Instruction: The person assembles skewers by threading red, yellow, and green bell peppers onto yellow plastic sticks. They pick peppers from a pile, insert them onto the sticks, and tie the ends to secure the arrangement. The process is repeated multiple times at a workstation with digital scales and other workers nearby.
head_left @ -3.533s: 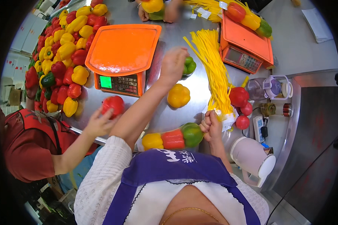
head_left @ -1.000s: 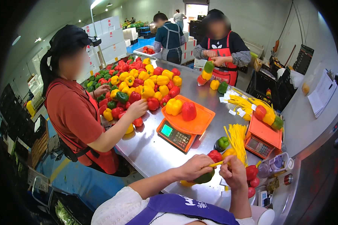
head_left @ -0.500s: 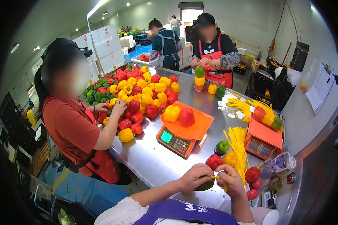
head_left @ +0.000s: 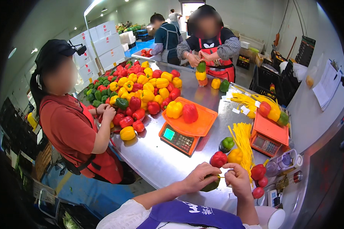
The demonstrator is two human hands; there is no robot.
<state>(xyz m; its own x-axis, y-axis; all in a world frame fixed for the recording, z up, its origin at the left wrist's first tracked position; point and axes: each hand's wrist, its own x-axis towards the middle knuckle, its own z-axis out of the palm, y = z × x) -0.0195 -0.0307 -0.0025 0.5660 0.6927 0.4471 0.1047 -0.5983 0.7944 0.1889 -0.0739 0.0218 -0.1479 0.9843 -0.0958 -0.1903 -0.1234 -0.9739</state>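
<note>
My left hand (head_left: 200, 178) is closed around a dark green bell pepper (head_left: 211, 186), mostly hidden under the fingers. A short stretch of yellow tie (head_left: 221, 176) runs from the top of that pepper to my right hand (head_left: 239, 183), whose fingers pinch its end. Just beyond my hands sit a red bell pepper (head_left: 218, 159), a yellow bell pepper (head_left: 235, 156) and a green bell pepper (head_left: 226, 144). To their right lies a bundle of yellow ties (head_left: 244, 143).
An orange scale (head_left: 198, 129) bears a yellow and a red pepper; a second scale (head_left: 269, 133) holds a tri-colour stack. Mixed peppers (head_left: 141, 89) are heaped at far left. One co-worker (head_left: 70, 114) stands left, another (head_left: 214, 45) across the metal table. Bottles (head_left: 283, 166) stand at right.
My right hand has shifted slightly right, with the tie stretched between my hands. The left co-worker's hands drew back together from the heap, where a green pepper now shows. The far co-worker leans forward.
</note>
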